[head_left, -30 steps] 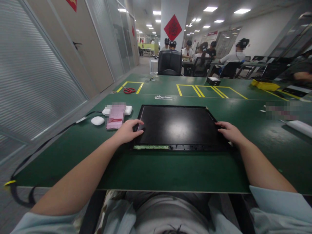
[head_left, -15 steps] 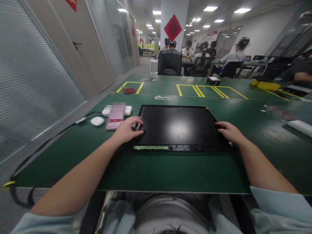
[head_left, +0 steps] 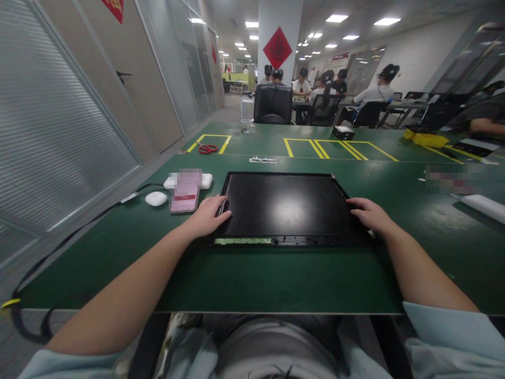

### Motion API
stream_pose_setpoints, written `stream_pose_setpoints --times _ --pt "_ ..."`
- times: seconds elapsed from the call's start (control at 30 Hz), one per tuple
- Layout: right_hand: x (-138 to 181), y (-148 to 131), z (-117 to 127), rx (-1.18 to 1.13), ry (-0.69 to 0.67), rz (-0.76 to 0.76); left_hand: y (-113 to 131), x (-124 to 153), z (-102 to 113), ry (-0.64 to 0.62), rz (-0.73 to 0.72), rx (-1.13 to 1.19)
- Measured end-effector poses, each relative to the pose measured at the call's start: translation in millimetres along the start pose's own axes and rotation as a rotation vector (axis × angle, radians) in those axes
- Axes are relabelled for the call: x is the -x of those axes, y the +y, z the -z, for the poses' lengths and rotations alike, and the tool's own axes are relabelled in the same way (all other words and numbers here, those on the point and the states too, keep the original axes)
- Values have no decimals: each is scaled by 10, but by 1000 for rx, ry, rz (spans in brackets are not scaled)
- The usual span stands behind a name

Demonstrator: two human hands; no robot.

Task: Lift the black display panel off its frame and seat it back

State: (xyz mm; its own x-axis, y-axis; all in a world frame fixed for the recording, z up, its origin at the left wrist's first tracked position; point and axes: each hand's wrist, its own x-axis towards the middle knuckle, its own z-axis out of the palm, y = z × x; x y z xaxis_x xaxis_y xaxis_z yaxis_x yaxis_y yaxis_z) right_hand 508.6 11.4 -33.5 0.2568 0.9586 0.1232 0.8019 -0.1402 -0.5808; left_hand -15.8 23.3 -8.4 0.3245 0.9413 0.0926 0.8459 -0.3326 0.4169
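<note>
A black flat panel point(head_left: 284, 205) lies face up on the green table point(head_left: 256, 273) in front of me, with a thin green strip along its near edge. My left hand point(head_left: 205, 216) grips the panel's left edge, fingers curled over the rim. My right hand point(head_left: 369, 215) holds the right edge, fingers laid along the frame. Both forearms rest low over the table.
Left of the panel lie a pink phone point(head_left: 184, 197), a white earbud case point(head_left: 156, 198) and a black cable point(head_left: 79, 226). Red scissors point(head_left: 207, 149) and small metal parts point(head_left: 263, 159) lie farther back. A white object point(head_left: 483, 205) is at the right. Several people point(head_left: 366, 95) sit beyond a black chair point(head_left: 273, 103).
My left fingers have drawn back from the panel's surface to its left edge. The right hand stays on the right edge. The panel has hardly moved.
</note>
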Motion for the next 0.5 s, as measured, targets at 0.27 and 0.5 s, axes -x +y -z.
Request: stream_pose_setpoints --times 0.27,0.5 --pt "21 -31 8 7 2 6 14 3 7 -29 -2 -11" --pt "47 -80 13 -21 14 -14 17 10 5 -16 0 -2"
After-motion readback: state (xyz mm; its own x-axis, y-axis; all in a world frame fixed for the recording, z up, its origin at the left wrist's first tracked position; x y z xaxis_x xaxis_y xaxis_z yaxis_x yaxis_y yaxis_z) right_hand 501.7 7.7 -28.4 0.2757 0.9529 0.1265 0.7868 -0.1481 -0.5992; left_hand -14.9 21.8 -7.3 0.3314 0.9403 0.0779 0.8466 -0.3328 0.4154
